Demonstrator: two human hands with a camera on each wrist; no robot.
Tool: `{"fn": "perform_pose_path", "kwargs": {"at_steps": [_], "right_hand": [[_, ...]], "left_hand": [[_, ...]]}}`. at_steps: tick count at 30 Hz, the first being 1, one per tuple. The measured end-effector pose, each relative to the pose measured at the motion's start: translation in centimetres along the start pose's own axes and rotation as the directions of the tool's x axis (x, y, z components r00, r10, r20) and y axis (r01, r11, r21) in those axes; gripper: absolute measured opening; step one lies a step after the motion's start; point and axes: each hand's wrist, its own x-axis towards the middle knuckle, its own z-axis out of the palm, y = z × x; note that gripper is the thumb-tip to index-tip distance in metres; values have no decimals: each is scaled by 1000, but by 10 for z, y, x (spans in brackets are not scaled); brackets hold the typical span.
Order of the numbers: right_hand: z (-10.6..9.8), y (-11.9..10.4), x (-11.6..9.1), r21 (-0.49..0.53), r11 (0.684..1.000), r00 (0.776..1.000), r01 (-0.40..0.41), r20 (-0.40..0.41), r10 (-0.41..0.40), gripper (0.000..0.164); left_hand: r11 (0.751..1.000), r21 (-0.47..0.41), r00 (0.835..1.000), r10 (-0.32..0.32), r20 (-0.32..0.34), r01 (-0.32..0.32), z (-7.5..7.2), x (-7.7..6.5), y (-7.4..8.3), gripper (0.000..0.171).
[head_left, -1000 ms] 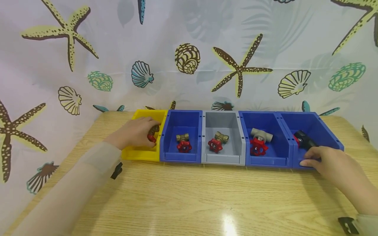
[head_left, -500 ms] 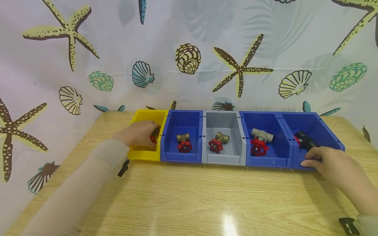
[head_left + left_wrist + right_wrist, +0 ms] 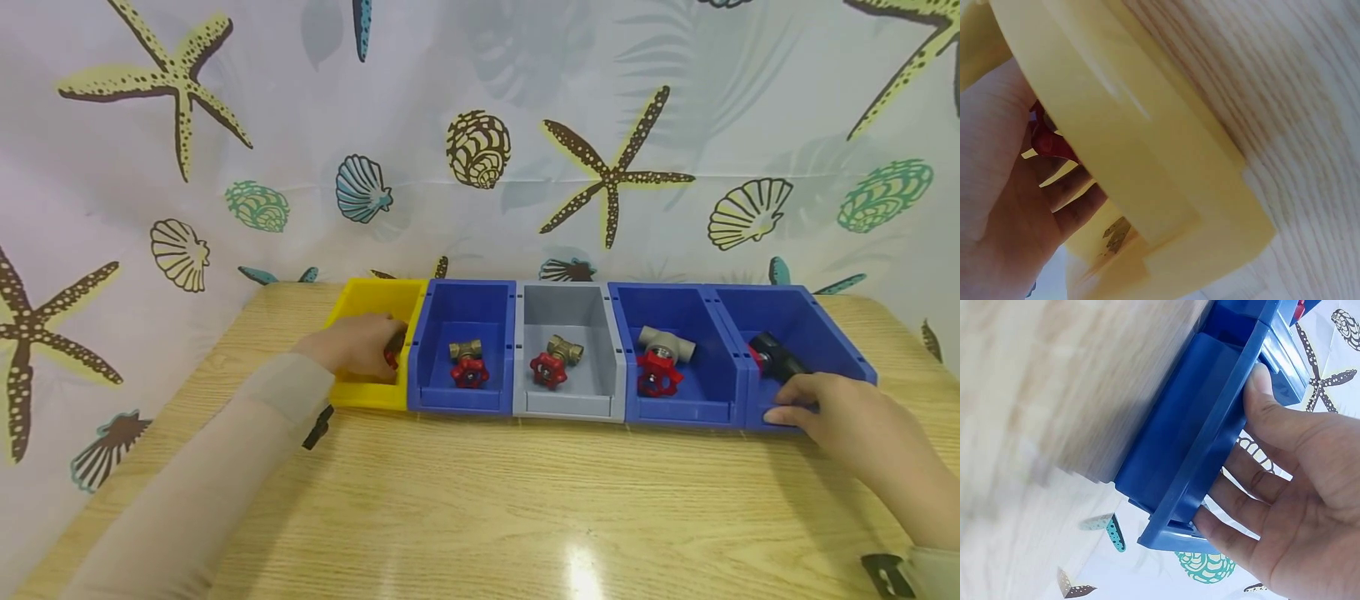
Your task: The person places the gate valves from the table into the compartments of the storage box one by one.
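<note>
In the head view, my left hand (image 3: 360,343) reaches into the yellow bin (image 3: 375,395) at the left end of a row. Its fingers and thumb grip a valve with a red handwheel (image 3: 391,358), close to the bin's right wall. The left wrist view shows the red handwheel (image 3: 1052,140) between palm and fingers, partly hidden by the bin's front. At the far right, my right hand (image 3: 840,412) rests at the front of a blue bin (image 3: 840,337), thumb over the rim and fingers loosely extended inside. Beside its fingertips lies a black valve (image 3: 776,357) with a red handle.
Between the end bins stand a blue bin (image 3: 459,402) and a grey bin (image 3: 567,406), each with a brass valve, and another blue bin (image 3: 678,412) with a beige valve (image 3: 663,354). All sit on a wooden table (image 3: 525,500) before a patterned curtain (image 3: 420,108).
My left hand has shifted right and slightly deeper into the yellow bin, the valve moving a little with it toward the right wall. My right hand has stayed still.
</note>
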Motion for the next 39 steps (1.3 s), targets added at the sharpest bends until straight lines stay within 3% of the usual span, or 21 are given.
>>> {"fn": "perform_pose_path", "kwargs": {"at_steps": [11, 19, 27, 33, 36, 39], "right_hand": [[0, -2, 0, 5, 1000, 1000, -13, 12, 13, 16], [1, 0, 0, 2, 1000, 1000, 7, 0, -7, 16], [3, 2, 1, -2, 1000, 1000, 18, -10, -18, 16], [2, 2, 1, -7, 1000, 1000, 19, -7, -19, 16], [1, 2, 0, -6, 1000, 1000, 13, -2, -14, 17], [1, 1, 0, -6, 1000, 1000, 11, 1, -11, 18]], "left_hand": [[998, -16, 997, -65, 31, 66, 1, 2, 1, 64], [996, -53, 996, -73, 42, 75, -2, 2, 1, 75], [991, -87, 994, -103, 30, 106, -1, 6, 3, 62], [986, -145, 996, -82, 17, 84, -3, 5, 5, 44], [987, -135, 996, -91, -22, 87, -5, 2, 7, 40], [991, -83, 988, -111, -103, 103, -8, -4, 9, 42]]}}
